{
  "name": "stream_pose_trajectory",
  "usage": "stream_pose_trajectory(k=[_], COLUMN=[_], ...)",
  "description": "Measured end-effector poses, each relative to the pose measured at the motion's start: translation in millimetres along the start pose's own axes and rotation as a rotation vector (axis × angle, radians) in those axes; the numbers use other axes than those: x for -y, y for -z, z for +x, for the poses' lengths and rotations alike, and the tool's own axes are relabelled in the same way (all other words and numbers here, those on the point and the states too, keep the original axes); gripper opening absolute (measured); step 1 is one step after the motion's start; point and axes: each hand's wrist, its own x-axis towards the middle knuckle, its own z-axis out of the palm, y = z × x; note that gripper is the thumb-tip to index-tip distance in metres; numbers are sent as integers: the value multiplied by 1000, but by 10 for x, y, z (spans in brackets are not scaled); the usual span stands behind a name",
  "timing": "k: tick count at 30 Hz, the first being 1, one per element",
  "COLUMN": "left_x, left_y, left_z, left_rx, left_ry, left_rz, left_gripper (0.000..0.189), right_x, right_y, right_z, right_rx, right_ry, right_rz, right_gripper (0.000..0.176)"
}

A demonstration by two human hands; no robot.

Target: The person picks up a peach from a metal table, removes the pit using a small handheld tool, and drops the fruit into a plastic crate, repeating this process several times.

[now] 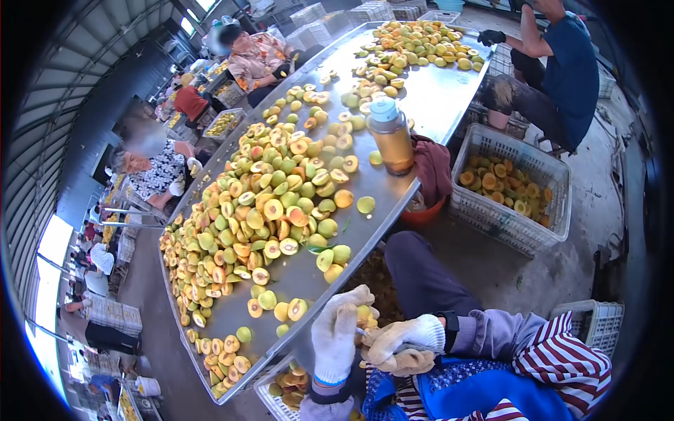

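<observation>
My left hand point(340, 330), in a white and tan work glove, is closed around a yellow-green piece of apricot-like fruit point(366, 315). Close beside it, my right hand point(406, 344), gloved the same way, has its fingers curled at the fruit; whatever they grip is hidden. Both hands are just off the near edge of a metal table point(414, 130). A large heap of halved fruit point(274, 196), many cut sides showing brown pits or hollows, covers much of the tabletop. Under my hands, a white crate point(270, 394) holding fruit pieces is partly covered by my left arm.
A bottle of amber liquid point(391, 137) stands at the table edge beside a dark red cloth point(432, 168) over a red basin. Right of it, a crate point(516, 238) holds fruit halves. People sit at the table's right end and far side; stacked crates point(116, 316) stand left.
</observation>
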Motion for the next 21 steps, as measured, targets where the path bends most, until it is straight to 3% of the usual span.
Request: stream_pose_trajectory(k=[3,4,5,9,11,12,14,15,19,21], left_x=[105,132,123,118,182,209,263,305,439,491], left_y=[-55,-118,-134,-146,-109,-69,28,48,55,63], left_z=[-101,-110,-114,-205,-208,-180,-119,-107,-119,-104], left_rx=[-28,-102,-95,-95,-78,-90,-103,-97,-45,-36], left_ry=[-158,-236,-238,-213,-323,-415,-595,-564,-332,-241], left_rz=[-127,-125,-156,-225,-66,60,312,207,-397,-630], left_gripper=[47,54,54,48,47,48,49,49,44,43], right_x=[-49,-31,-10,-330,-352,-361,-495,-562,-498,-371], right_y=[2,-47,-120,196,162,161,349,442,511,377], right_z=[-47,-69,-89,5,27,-16,109,171,205,211], right_rx=[164,103,44,207,245,105,297,393,309,151], right_ry=[-8,6,18,-16,-58,-68,-55,-53,-106,-81], right_rz=[77,86,100,246,394,370,450,487,483,409], right_gripper=[27,28,28,37,47,50,47,47,33,29])
